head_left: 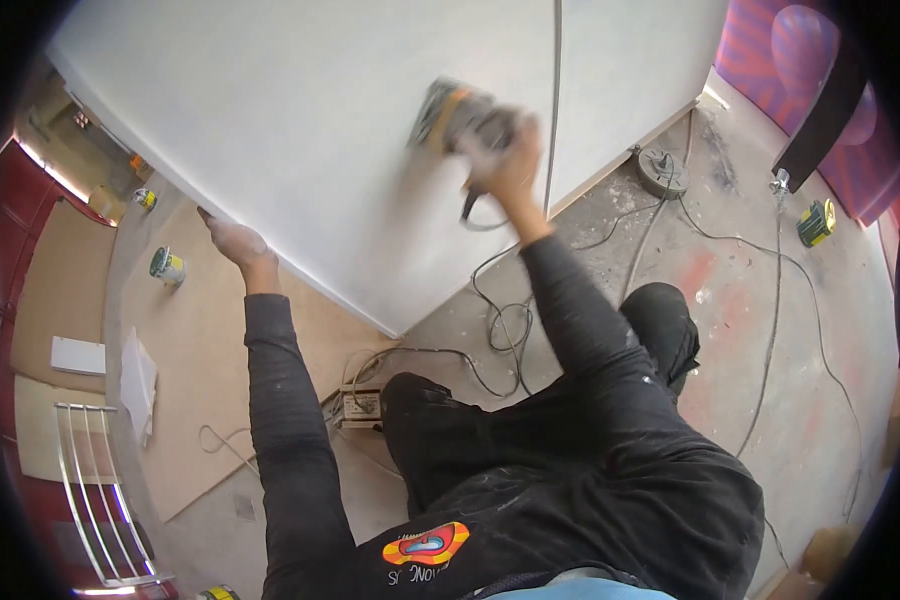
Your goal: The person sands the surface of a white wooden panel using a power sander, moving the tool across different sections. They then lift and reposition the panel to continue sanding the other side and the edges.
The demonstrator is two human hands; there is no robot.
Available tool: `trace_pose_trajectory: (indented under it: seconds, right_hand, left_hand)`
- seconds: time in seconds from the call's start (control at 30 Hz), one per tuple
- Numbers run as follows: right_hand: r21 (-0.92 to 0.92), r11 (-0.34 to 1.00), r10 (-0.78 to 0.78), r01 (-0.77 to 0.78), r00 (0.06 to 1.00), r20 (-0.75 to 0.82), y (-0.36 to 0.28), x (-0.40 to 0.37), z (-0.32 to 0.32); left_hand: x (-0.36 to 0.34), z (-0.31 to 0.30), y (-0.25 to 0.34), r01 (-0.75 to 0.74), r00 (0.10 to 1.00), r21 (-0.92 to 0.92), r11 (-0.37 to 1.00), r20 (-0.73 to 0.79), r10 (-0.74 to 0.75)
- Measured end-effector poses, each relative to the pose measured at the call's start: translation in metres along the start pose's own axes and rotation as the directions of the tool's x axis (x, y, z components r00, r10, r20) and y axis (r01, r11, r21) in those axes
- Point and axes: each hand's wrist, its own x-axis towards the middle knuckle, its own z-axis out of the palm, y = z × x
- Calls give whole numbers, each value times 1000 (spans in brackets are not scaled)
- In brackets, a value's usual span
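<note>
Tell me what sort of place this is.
Likely a workshop or renovation site: the right hand presses a power sander on a large white panel, cables trail across a dusty floor, and small tins stand about.

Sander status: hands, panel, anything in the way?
Right hand shut on sander, against white panel. Left hand at panel edge. Cord loops on floor below.

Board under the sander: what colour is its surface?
The board under the sander is plain white, unpatterned; head view shows it best.

Blurred sander [460, 115] in right hand [510, 165]
</note>
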Motion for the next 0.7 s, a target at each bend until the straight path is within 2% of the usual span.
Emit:
trace_pose_trajectory:
  seconds: [0.07,0.13,0.17,0.2,0.23,0.27,0.3,0.33,0.4,0.43,0.47,0.5,0.53,0.57,0.6,0.7]
  right_hand:
    - [74,992,-116,107,985,131,-36,-50,4]
    - [114,973,-218,200,960,177,-63,-78,7]
    - [154,949,-300,275,938,173,-71,-77,9]
    - [162,953,-282,255,943,175,-78,-73,9]
    - [138,954,-287,267,945,159,-79,-61,9]
    - [114,955,-289,274,946,145,-79,-43,8]
    - [84,961,-274,263,948,161,-75,-25,5]
    - [54,966,-257,251,950,180,-70,-4,-2]
    - [0,984,-177,179,972,156,-49,34,-8]
    - [-12,985,-171,174,980,104,-32,49,-12]
    - [-25,986,-161,163,986,51,-14,58,-19]
    - [-66,996,-52,61,990,128,3,63,-31]
    - [-14,999,37,-36,992,121,24,58,-35]
    - [24,986,163,-168,977,139,37,49,-41]
    - [57,951,290,-302,943,163,50,37,-46]
    - [-53,898,439,-437,898,27,111,-29,-33]
  left_hand:
    - [4,-2,-6,-33,999,39,999,-5,33]
    - [14,-13,-19,-21,998,-106,994,65,28]
    - [14,-18,-19,-124,991,194,973,77,111]
    - [15,-20,-21,-128,990,192,973,88,113]
    - [13,-19,-19,-78,992,-39,996,96,81]
    - [14,-21,-20,-16,993,-264,964,112,47]
    - [19,-28,-29,-238,971,283,929,100,218]
    - [24,-34,-33,-232,972,288,929,109,209]
    - [33,-40,-38,-137,985,30,990,110,133]
    - [10,-23,-11,-19,997,-61,998,73,24]
    - [4,-18,-2,-14,997,-50,999,78,18]
    - [1,-14,3,6,1000,37,999,13,-7]
    - [-1,-11,4,29,998,118,993,-56,-23]
    - [3,-14,0,31,998,122,992,-55,-24]
    - [10,-21,-4,24,999,70,997,-23,-22]
    - [5,-16,3,-3,999,-62,998,34,5]
